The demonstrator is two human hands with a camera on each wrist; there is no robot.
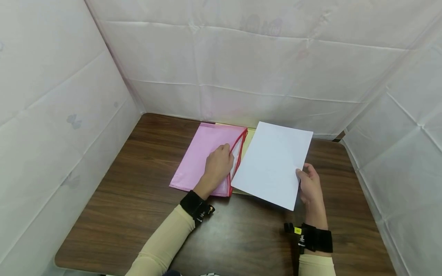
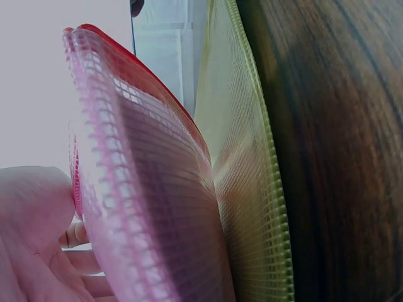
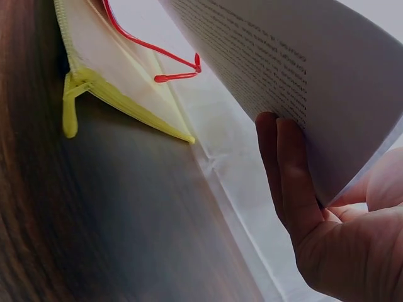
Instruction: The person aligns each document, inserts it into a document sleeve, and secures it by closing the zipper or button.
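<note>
**Fingers, pouch mouth and sheet: the relation at the open edge**

Fingers of the left hand (image 1: 217, 165) curl over the red-trimmed edge of the pink mesh zip pouch (image 1: 203, 159), lifting its upper layer so that the mouth gapes toward the person's right. Beneath both lies the dark wood-grain table (image 1: 131, 199), walled on three sides by white fabric panels (image 1: 241, 69). Partly under the pink pouch lies a pale yellow mesh zip pouch (image 2: 252, 189), flat on the table and showing only along its right side. A white printed paper sheet (image 1: 272, 163) lies just to the right of the mouth, its long axis running away from the person and tilted slightly rightward, roughly parallel to the open edge; its left edge nearly meets the red trim.

The right hand (image 1: 310, 188) pinches the sheet at its near right edge: the wrist view shows the fingers (image 3: 286, 170) flat beneath the printed face and the thumb on top. The sheet therefore lies leftward of these fingers, and the pouch opening further left again. The left hand is the nearer to the mouth; the right alone holds the sheet, which is raised off the table at its gripped edge.
</note>
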